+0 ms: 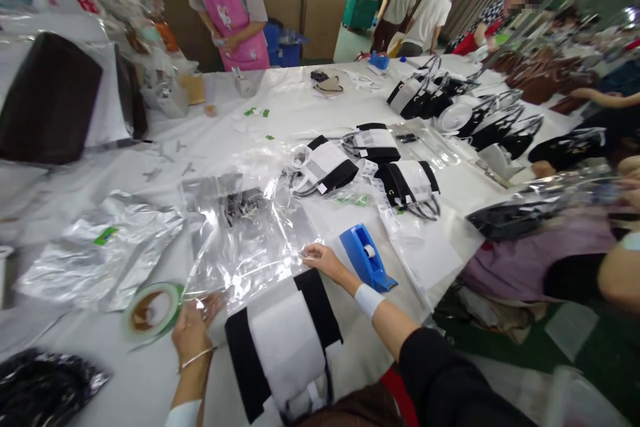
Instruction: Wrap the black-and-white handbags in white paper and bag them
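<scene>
A clear plastic bag (273, 230) lies spread on the table in front of me, with something dark and crinkled showing near its far end. My right hand (323, 260) pinches its near right corner. At the near left corner, my left hand (193, 328) grips the same bag, and part of its fingers shows through the film. Close to my body, below the bag, rests a black handbag (287, 340) with a white wrap around its middle and its handles toward me. A blue tape dispenser (367, 257) stands just right of my right hand.
Left of my left hand lies a green-edged tape roll (153, 313), beside a crumpled plastic bag (107, 247). Several wrapped handbags (327, 163) lie farther up the table (220, 117). A person in a pink apron (233, 7) stands across; another person's arm (620, 273) reaches in at right.
</scene>
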Available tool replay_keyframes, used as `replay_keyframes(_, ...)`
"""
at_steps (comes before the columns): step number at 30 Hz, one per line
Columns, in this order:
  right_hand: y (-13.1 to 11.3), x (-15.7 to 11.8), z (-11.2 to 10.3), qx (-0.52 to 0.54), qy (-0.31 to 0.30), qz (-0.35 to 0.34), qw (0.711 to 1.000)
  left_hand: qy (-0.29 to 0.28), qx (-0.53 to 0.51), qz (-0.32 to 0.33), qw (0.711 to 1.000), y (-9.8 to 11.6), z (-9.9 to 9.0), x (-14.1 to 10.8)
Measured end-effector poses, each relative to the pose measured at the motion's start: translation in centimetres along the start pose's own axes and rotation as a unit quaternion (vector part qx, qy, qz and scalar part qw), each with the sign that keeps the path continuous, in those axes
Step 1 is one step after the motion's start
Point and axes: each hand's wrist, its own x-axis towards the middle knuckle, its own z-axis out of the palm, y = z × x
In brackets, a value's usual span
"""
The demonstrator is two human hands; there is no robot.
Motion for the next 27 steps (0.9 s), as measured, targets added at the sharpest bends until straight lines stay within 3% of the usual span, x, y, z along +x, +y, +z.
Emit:
replay_keyframes(4, -1.6, 0.1, -2.9, -0.059, -0.039, -0.003, 0.998, -0.025, -0.030, -0.077, 0.996, 0.0, -2.6, 1.4)
replay_keyframes(7, -2.6, 0.3, -4.6, -0.102, -0.029, -0.004, 0.994, -0.057, -0.011, -0.109, 0.992, -1.0, -3.0, 1.6)
replay_keyframes(13, -3.5, 0.2, -4.7, -0.159, -0.025, -0.011, 0.987, -0.117, 0.057, -0.112, 0.985, -1.5, -0.4, -0.9)
replay_keyframes(18, -2.0, -0.1, -3.7, -0.223, 0.000, -0.004, 0.975, -0.254, 0.086, -0.097, 0.959, -1.0, 1.6, -2.2)
replay_keyframes(23, -0.6, -0.7, -3.8, -0.294, -0.001, 0.034, 0.955, -0.195, 0.078, -0.087, 0.974, -2.5, 1.9, -1.9)
replay_keyframes(27, 0.8, -2.0, -6.1, -0.373, 0.018, 0.013, 0.928, -0.123, 0.096, -0.057, 0.986, -2.3, 0.3, -2.8)
